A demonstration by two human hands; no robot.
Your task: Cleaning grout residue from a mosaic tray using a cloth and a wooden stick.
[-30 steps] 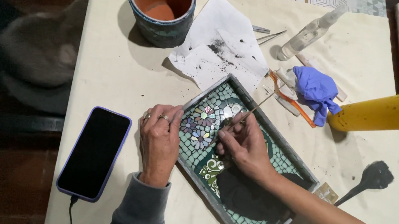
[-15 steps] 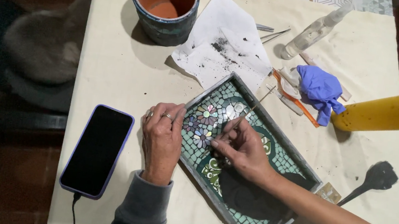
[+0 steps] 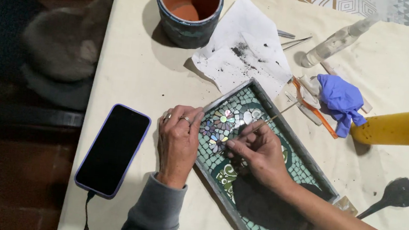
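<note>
Cream table (image 3: 133,73), right hand (image 3: 258,155) shifted along mosaic tray (image 3: 305,159)

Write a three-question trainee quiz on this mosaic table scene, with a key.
1. True or false: the right hand holds a thin stick over the mosaic tray.
2. Which thing lies left of the left hand? A) smartphone B) blue glove C) terracotta pot
3. Fill in: the sheet of white paper is dusted with dark ____.

Key: 1 true. 2 A. 3 powder.
</note>
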